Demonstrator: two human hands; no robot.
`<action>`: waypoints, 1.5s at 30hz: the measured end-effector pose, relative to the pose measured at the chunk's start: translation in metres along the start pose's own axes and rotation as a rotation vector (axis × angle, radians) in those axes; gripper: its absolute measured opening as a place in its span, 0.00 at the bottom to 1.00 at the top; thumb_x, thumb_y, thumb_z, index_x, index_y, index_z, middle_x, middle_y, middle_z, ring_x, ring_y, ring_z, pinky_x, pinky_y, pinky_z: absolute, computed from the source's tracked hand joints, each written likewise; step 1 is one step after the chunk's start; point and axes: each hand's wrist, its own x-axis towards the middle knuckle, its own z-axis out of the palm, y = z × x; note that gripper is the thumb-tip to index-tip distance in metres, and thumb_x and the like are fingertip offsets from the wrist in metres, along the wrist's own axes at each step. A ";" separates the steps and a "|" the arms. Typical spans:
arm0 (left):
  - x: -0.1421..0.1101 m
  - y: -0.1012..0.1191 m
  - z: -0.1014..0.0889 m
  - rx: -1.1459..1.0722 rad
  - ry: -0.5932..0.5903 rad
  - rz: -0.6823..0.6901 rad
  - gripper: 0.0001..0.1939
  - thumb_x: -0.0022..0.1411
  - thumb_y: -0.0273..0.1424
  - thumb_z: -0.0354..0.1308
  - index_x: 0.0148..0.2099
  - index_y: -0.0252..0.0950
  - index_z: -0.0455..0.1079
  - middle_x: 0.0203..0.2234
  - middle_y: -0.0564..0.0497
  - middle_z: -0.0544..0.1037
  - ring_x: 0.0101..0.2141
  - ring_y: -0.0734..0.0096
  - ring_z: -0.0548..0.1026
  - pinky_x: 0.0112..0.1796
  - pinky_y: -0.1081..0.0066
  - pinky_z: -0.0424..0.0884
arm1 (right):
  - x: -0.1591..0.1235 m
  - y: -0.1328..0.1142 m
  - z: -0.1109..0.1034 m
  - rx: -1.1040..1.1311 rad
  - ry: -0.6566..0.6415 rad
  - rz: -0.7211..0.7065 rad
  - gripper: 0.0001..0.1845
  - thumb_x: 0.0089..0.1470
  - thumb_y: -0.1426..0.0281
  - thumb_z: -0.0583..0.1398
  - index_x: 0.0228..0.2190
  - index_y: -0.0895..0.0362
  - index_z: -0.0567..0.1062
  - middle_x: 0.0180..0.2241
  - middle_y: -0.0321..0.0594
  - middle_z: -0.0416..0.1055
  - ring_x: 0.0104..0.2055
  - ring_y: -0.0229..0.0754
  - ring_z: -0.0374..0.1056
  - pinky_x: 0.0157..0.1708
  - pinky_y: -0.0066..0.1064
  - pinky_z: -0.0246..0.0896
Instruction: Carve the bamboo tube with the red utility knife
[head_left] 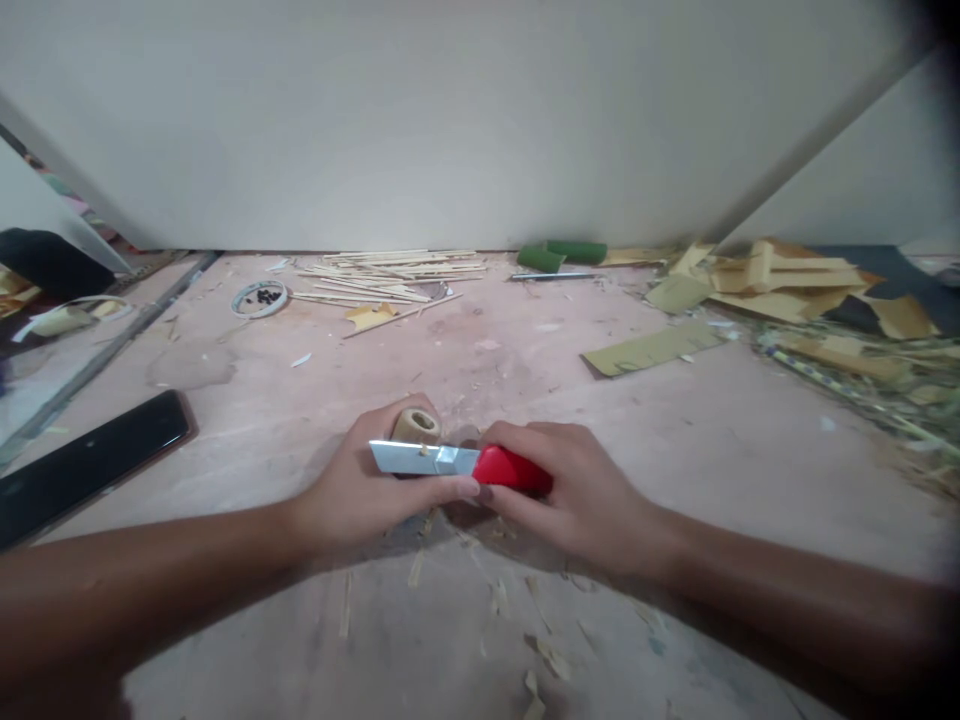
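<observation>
My left hand (360, 470) is wrapped round a short pale hollow piece that looks like bamboo (418, 426), its open end facing up. In my right hand (574, 480) is a red-handled utility knife (510, 470). Its wide metal blade points left and crosses in front of the hollow piece. A small pale shaving clings to the blade. My left thumb stretches along beneath the blade and meets the handle near my right thumb. The lower part of the hollow piece is hidden by my hand and the blade.
Thin sticks (390, 275) lie by the white wall, beside a round lid (259, 298) with dark bits. Green bamboo pieces (574, 252) and a slim metal tool (551, 276) are farther right. A phone (97, 465) lies left; sandpaper-like strips (652, 348) and scraps (787, 280) lie right.
</observation>
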 end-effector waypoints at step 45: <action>0.001 -0.001 -0.002 0.031 -0.070 0.037 0.21 0.55 0.35 0.74 0.33 0.37 0.62 0.22 0.61 0.67 0.23 0.80 0.63 0.24 0.79 0.59 | -0.001 0.001 0.000 -0.032 -0.013 0.001 0.09 0.63 0.62 0.63 0.43 0.52 0.77 0.32 0.35 0.78 0.33 0.42 0.71 0.32 0.31 0.54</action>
